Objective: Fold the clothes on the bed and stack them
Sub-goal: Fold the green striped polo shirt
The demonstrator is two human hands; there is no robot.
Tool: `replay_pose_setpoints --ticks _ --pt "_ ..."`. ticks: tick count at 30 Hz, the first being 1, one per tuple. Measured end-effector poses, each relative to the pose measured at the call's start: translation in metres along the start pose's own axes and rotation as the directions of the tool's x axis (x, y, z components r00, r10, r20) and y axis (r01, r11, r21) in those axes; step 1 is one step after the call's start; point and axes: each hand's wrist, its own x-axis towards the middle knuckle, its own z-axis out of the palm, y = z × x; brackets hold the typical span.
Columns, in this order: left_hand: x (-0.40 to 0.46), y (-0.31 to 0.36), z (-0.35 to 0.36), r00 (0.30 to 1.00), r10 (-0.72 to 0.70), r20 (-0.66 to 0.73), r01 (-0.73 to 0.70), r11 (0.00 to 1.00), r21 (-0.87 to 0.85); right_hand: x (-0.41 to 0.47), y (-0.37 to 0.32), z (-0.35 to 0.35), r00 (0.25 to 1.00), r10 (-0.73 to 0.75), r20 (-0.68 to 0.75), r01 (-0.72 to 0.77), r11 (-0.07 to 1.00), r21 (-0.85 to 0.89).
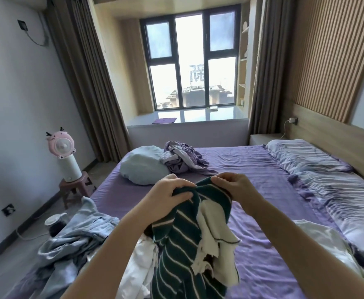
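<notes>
A dark green top with white stripes and a cream collar hangs above the purple bed. My left hand grips its upper edge on the left, and my right hand pinches the same edge on the right. Light blue denim clothes lie crumpled at the bed's near left corner. White clothes lie under the striped top. A lilac and white heap of clothes sits at the bed's far side. Another white garment lies near right.
A pale blue pillow lies beside the lilac heap. A rumpled patterned duvet runs along the headboard on the right. A pink fan stands on a small stool by the left wall. A window seat lies beyond the bed.
</notes>
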Motion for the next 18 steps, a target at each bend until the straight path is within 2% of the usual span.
replay_pose_setpoints --ticks 5,7,9,11,14,18 --pt "0.026 0.019 -0.014 0.996 0.064 0.064 -0.072 0.989 0.128 -0.005 0.02 -0.013 0.997 0.016 0.081 -0.027 0.99 0.139" --pt "0.035 0.029 -0.017 0.983 0.089 0.159 -0.126 0.962 0.241 -0.008 0.028 -0.013 0.994 0.008 0.106 -0.027 0.982 0.184" --pt "0.04 0.037 -0.016 0.943 0.094 0.318 -0.221 0.893 0.392 -0.008 0.033 -0.016 0.996 -0.008 0.085 -0.01 0.979 0.203" --pt "0.043 0.042 -0.013 0.904 0.108 0.413 -0.33 0.789 0.518 -0.006 0.036 -0.021 0.998 -0.017 0.061 0.004 0.978 0.209" --pt "0.047 0.047 -0.008 0.919 0.155 0.363 -0.351 0.741 0.572 -0.006 0.04 -0.029 0.997 -0.033 0.074 0.018 0.98 0.199" --pt "0.053 0.052 -0.005 0.965 0.15 0.216 -0.245 0.81 0.533 -0.019 0.055 -0.041 0.987 -0.088 0.137 0.055 0.971 0.231"
